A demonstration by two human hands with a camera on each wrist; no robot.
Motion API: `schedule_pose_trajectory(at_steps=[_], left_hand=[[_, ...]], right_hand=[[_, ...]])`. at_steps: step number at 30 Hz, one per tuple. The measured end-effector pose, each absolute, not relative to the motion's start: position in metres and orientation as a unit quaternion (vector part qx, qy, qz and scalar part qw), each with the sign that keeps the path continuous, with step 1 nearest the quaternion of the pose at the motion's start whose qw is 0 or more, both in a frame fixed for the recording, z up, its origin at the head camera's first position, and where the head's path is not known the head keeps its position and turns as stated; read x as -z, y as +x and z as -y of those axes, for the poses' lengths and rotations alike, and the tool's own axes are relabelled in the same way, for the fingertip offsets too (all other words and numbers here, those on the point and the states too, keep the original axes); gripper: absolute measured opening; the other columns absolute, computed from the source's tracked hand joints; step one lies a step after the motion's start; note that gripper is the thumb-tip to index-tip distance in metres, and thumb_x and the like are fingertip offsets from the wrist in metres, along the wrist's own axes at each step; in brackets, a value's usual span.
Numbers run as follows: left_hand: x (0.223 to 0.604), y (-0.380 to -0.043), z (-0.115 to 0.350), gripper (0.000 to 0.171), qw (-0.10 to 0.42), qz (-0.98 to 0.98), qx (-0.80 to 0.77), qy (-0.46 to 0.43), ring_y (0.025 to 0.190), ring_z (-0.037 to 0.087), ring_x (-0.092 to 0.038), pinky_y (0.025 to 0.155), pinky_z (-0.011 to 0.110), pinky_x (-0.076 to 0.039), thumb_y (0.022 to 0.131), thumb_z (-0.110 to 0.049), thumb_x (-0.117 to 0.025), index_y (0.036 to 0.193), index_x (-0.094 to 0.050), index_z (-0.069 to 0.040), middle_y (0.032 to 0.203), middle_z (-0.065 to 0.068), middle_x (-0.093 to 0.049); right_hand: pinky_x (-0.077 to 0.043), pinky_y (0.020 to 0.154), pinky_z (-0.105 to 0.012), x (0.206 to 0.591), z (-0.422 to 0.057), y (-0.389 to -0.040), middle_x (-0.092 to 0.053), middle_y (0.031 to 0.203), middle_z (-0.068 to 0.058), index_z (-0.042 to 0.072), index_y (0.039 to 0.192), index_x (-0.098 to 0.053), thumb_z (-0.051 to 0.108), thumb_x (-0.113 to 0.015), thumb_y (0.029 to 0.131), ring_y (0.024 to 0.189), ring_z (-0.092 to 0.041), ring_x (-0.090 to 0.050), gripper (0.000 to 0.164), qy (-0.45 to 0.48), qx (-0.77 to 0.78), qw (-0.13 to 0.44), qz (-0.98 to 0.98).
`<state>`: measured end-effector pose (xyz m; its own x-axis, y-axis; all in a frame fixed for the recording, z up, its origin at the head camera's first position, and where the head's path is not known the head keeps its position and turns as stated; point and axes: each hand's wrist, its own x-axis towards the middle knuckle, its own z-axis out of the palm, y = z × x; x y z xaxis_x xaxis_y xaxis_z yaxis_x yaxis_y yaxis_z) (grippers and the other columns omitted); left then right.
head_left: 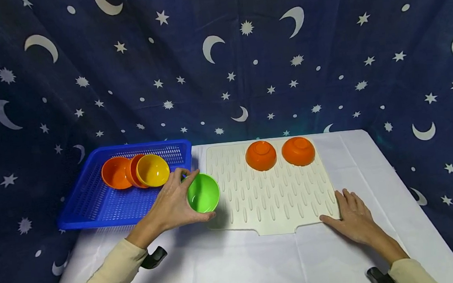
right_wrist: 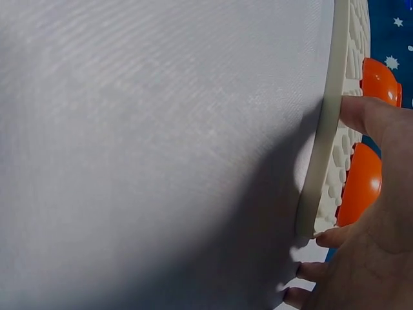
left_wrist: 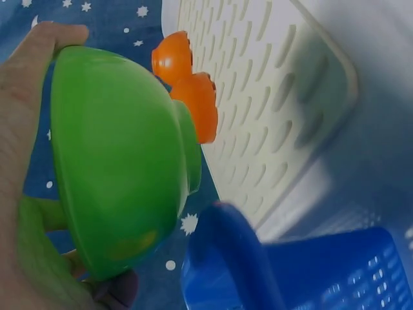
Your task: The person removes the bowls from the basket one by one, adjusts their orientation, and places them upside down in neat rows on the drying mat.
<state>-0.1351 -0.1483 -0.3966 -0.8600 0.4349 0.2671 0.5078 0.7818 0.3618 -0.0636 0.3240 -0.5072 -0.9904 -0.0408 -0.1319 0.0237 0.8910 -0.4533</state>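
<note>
My left hand (head_left: 175, 204) grips a green bowl (head_left: 203, 193) by its rim, thumb on the near side and fingers on the far side. In the head view the bowl's inside faces up, and it overlaps the left edge of a cream drying mat (head_left: 238, 212). The left wrist view shows the green bowl's (left_wrist: 116, 155) outer wall and foot ring. At the mat's near right corner lies my right hand (head_left: 354, 218), its thumb touching the mat's edge and the other fingers loosely extended beside it. Two orange bowls (head_left: 261, 156) (head_left: 298, 152) sit upside down on the mat's far part.
On the left stands a blue plastic basket (head_left: 108, 220) holding two orange bowls (head_left: 115, 173) and a yellow bowl (head_left: 153, 171), which overlap each other. A white cloth (head_left: 238, 271) covers the table. Behind it hangs a dark blue curtain (head_left: 186, 50) with moons and stars.
</note>
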Motion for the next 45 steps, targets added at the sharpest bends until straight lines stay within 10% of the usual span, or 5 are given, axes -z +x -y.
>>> schedule_pose_trajectory(at_steps=[17,28,37,45], left_hand=[[0.426,-0.120,0.118,0.113,0.070,0.940,0.208,-0.261,0.106,0.035,-0.051,0.077,0.043,-0.053,0.057,-0.071,-0.083,0.145,-0.055,-0.005,0.122,0.017,-0.048],[0.438,-0.127,0.104,0.108,0.091,0.935,0.216,-0.266,0.102,0.032,-0.049,0.076,0.042,-0.050,0.056,-0.072,-0.082,0.140,-0.059,-0.008,0.122,0.017,-0.048],[0.440,-0.144,0.086,0.109,0.099,0.930,0.234,-0.266,0.105,0.035,-0.051,0.077,0.044,-0.053,0.055,-0.069,-0.083,0.140,-0.056,-0.008,0.123,0.018,-0.048],[0.443,-0.163,0.069,0.111,0.082,0.935,0.217,-0.267,0.109,0.035,-0.049,0.084,0.046,-0.050,0.057,-0.069,-0.083,0.144,-0.052,-0.008,0.130,0.017,-0.048]], right_hand=[[-0.005,0.103,-0.074,0.498,-0.304,-0.074,-0.008,0.153,-0.040,-0.017,0.149,-0.019,0.046,-0.073,0.088,0.139,-0.059,-0.005,0.104,-0.024,0.254,0.059,-0.965],[-0.013,0.110,-0.062,0.483,-0.225,-0.078,-0.048,0.146,-0.015,0.003,0.139,-0.056,0.029,-0.070,0.097,0.137,-0.036,-0.035,0.052,-0.114,0.362,-0.009,-0.925],[-0.048,0.099,-0.052,0.488,-0.151,-0.094,-0.062,0.130,-0.013,0.001,0.140,-0.054,0.019,-0.051,0.108,0.120,-0.031,-0.058,0.037,-0.129,0.578,0.115,-0.797],[-0.048,0.101,-0.047,0.501,-0.118,-0.113,-0.064,0.125,-0.016,-0.009,0.148,-0.040,0.022,-0.033,0.112,0.115,-0.027,-0.064,0.048,-0.033,0.779,0.214,-0.588]])
